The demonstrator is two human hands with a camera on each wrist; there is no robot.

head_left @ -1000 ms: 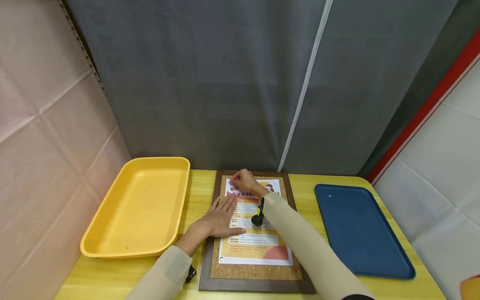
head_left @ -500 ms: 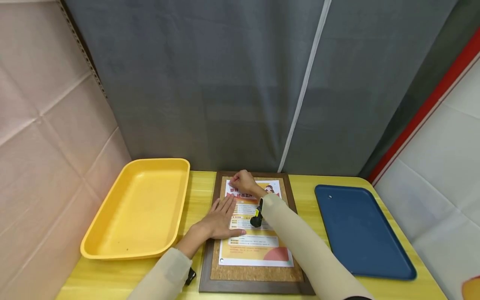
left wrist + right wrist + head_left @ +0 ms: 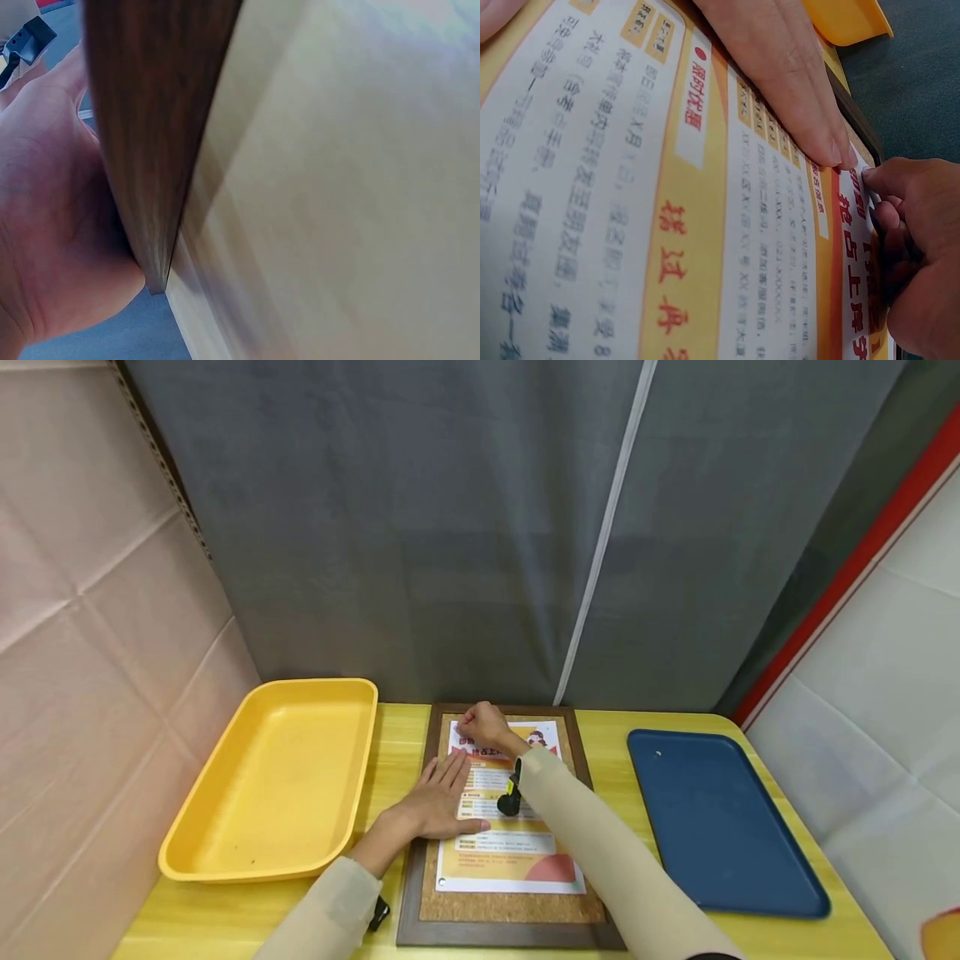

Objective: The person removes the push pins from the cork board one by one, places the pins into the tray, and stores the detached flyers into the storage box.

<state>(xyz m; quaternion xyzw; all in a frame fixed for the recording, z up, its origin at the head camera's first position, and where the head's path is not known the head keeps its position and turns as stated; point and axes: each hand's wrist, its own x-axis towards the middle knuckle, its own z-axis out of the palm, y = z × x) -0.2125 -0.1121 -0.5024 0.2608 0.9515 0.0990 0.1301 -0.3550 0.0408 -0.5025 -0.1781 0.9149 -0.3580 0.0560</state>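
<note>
A printed poster (image 3: 502, 862) lies on a cork board (image 3: 510, 907) with a dark wooden frame. My left hand (image 3: 435, 804) rests flat on the poster's left side, fingers straight and thumb spread. In the left wrist view, that hand sits beside the dark frame edge (image 3: 142, 150). My right hand (image 3: 486, 727) is at the poster's top left corner, fingers curled, one fingertip (image 3: 871, 175) pressing there in the right wrist view. Whatever lies under that fingertip is hidden. A small round tack (image 3: 442, 882) shows at the poster's lower left corner.
A deep yellow tray (image 3: 273, 777) stands left of the board. To the right is a flat blue tray (image 3: 723, 827) with one small shiny item (image 3: 658, 754) near its upper left corner. A grey curtain (image 3: 420, 543) closes off the table's back edge.
Both hands keep nearly the same places on the poster. The head view shifts very slightly; nothing else has visibly moved.
</note>
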